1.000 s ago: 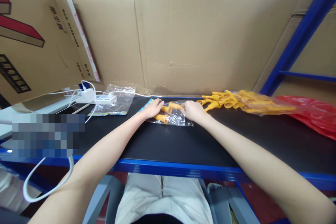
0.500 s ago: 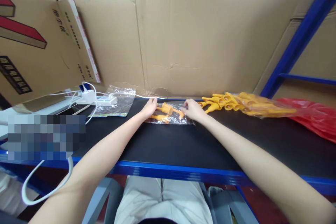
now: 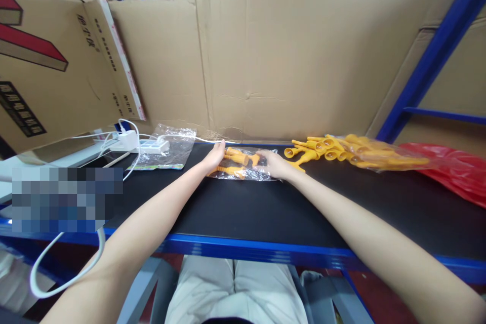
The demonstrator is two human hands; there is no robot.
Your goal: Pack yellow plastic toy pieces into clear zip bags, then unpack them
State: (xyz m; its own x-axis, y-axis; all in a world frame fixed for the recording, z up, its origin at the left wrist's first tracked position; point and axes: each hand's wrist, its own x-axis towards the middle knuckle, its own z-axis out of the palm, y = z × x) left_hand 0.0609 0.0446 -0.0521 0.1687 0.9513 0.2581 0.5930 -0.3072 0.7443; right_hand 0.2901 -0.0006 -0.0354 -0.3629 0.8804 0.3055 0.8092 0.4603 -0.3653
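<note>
a clear bag (image 3: 250,177) is laid on the black tabletop (image 3: 243,210) between the 2 hands, and at least 3 yellow pieces (image 3: 238,157) are seen in or at its film. its left end is covered by the left hand (image 3: 217,155), its right end by the right hand (image 3: 275,165); whether either is closed on anything cannot be made out. the pieces appear to be being arranged at the bag, and for the next move the film would need to be held steady. to the right, a yellow pile (image 3: 326,148) is partly wrapped near a red bag (image 3: 455,174); to the left, a second clear bag (image 3: 180,149) is seen beside a white power strip (image 3: 154,146).
</note>
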